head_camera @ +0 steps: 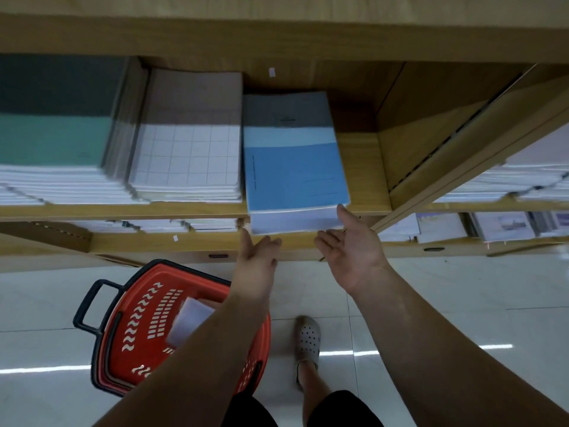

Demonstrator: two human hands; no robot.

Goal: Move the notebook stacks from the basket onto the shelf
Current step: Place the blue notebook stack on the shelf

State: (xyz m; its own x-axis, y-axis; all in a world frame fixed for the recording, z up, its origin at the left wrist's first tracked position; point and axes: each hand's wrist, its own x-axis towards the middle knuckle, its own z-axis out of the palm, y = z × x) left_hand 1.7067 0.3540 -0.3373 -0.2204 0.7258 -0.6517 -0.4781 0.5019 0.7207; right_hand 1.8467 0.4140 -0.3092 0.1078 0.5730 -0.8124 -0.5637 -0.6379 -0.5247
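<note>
A blue stack (295, 167) was set on the shelf (363, 167), front edge overhanging, with the left hand (255, 257) and right hand (351, 251) held open beneath it. A second stack (187, 322) was seen in the basket (138, 318).

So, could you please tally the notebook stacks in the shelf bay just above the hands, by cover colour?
Green stack: 1
White grid stack: 1
Blue stack: 1
Total: 3
</note>
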